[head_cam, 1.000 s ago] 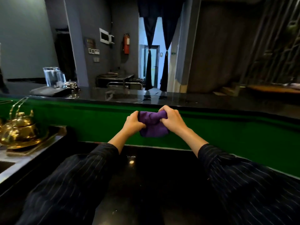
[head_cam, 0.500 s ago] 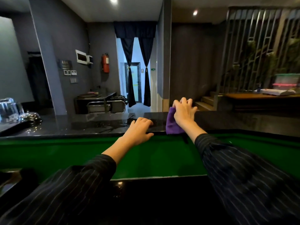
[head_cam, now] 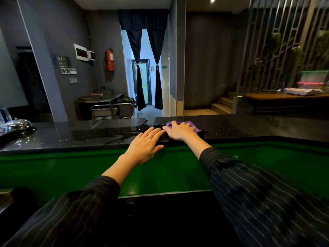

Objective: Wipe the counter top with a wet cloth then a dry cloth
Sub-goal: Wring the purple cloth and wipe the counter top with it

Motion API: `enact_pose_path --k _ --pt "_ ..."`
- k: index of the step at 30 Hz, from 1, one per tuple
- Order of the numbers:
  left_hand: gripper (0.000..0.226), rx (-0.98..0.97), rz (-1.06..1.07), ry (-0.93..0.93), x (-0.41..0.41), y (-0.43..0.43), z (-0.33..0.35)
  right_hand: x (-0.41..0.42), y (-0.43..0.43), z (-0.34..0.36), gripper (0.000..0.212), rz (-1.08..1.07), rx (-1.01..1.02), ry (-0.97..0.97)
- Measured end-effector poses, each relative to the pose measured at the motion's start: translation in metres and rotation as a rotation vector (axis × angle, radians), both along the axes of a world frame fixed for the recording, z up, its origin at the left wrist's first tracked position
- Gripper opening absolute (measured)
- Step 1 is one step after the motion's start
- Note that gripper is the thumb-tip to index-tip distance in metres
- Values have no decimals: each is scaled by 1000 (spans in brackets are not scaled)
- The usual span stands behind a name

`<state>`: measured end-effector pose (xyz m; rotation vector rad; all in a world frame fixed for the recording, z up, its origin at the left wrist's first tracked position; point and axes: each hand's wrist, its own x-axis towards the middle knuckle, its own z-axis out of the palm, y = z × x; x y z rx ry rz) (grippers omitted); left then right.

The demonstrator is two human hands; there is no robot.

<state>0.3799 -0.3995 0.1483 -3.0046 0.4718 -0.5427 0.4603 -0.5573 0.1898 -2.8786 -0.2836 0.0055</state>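
Observation:
A purple cloth (head_cam: 194,126) lies flat on the raised black stone counter top (head_cam: 249,129), near its front edge at the middle. My right hand (head_cam: 179,131) presses down on the cloth with straight, spread fingers and covers most of it. My left hand (head_cam: 146,146) rests flat beside it on the counter's front edge, fingers straight, touching no cloth. A wet, streaked patch (head_cam: 106,134) shines on the counter left of the hands.
A silver domed lid (head_cam: 18,124) and a glass jug (head_cam: 2,119) stand at the counter's far left. Below the counter runs a green front panel (head_cam: 53,172), then a lower black worktop (head_cam: 160,220). Steps and a wooden bench lie beyond on the right.
Both hands held the bunched cloth in the air a second ago. The right hand has since laid it on the raised counter and flattened onto it; the left let go and rests on the edge.

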Motion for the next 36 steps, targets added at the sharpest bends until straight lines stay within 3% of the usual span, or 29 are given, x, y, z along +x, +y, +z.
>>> enact_pose_path --k 3,7,11,18,22,24,27,30,36 --pt "65 42 1 47 -5 25 8 8 -22 1 72 71 -86 62" --pt "57 69 1 37 -8 44 3 35 -41 0 63 -60 -86 104" --pt "73 41 -10 -43 -7 43 1 48 -11 3 62 -88 -113 86" --pt "62 35 -9 -23 -9 42 1 47 53 0 61 118 -134 49" --pt "54 -10 -54 24 -11 45 8 38 41 5 55 170 -96 52" --pt "61 -65 -67 -20 -16 60 14 39 25 4 54 120 -70 45" --pt "90 -72 40 -102 -23 105 25 42 19 -1 56 63 -87 23" --pt "110 -77 183 -22 -28 149 22 46 31 -2 59 19 -102 11" --pt "123 -66 268 3 -25 156 9 69 59 -3 61 26 -102 29"
